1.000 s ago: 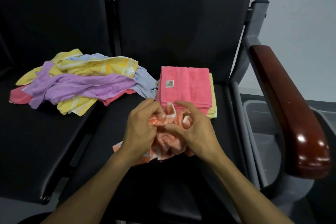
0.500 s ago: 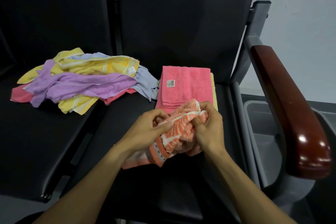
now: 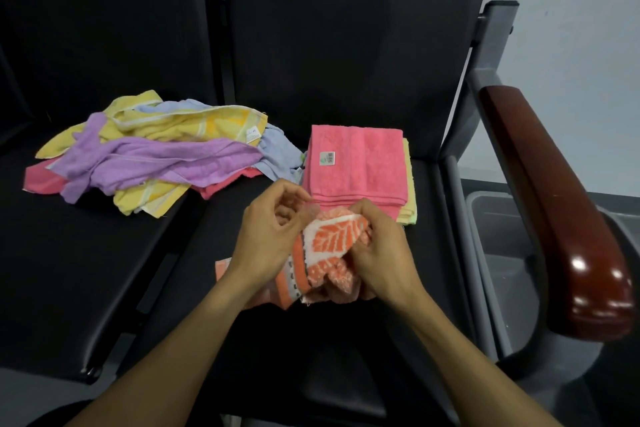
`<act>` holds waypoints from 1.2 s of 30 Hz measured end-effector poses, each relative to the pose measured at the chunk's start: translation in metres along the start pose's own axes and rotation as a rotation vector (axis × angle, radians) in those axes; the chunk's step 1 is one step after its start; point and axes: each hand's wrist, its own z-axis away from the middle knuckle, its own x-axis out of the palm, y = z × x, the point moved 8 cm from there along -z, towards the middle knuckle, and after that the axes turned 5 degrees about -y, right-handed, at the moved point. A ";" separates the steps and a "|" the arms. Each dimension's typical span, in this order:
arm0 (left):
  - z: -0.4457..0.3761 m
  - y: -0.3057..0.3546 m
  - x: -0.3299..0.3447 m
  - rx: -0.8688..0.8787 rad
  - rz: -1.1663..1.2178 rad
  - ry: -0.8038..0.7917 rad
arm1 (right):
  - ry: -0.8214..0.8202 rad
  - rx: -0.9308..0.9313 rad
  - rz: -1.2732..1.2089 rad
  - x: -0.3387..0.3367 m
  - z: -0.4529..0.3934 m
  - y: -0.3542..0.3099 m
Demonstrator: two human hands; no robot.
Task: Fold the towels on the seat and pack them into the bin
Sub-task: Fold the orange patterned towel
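An orange-and-white leaf-patterned towel [image 3: 329, 246] is bunched over the front of the right seat [image 3: 346, 357]. My left hand [image 3: 270, 236] pinches its upper edge, and my right hand [image 3: 377, 253] grips the crumpled cloth from the right side. Just behind my hands lies a folded pink towel [image 3: 356, 163] stacked on a pale yellow folded one [image 3: 408, 191]. A loose heap of yellow, purple, blue and pink towels [image 3: 156, 156] sprawls across the left seat. The grey bin [image 3: 498, 253] stands on the floor to the right, partly hidden by the armrest.
A dark red wooden armrest [image 3: 554, 218] on a grey metal frame separates the right seat from the bin. Black seat backs rise behind both seats. A pale wall stands at the far right.
Both hands have worked along the patterned towel, drawing out a flat leaf-printed section between them. The bunched towel has spread from a tight wad into a wider piece.
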 end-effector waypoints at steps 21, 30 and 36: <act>0.002 -0.018 0.002 -0.205 -0.094 -0.044 | 0.077 0.360 -0.178 -0.007 0.002 0.033; 0.005 -0.015 -0.045 -0.166 -0.038 0.399 | 0.214 0.514 -0.663 -0.019 0.006 0.044; 0.006 0.005 -0.018 -0.044 0.003 0.195 | 0.059 0.400 -0.780 -0.007 -0.002 0.025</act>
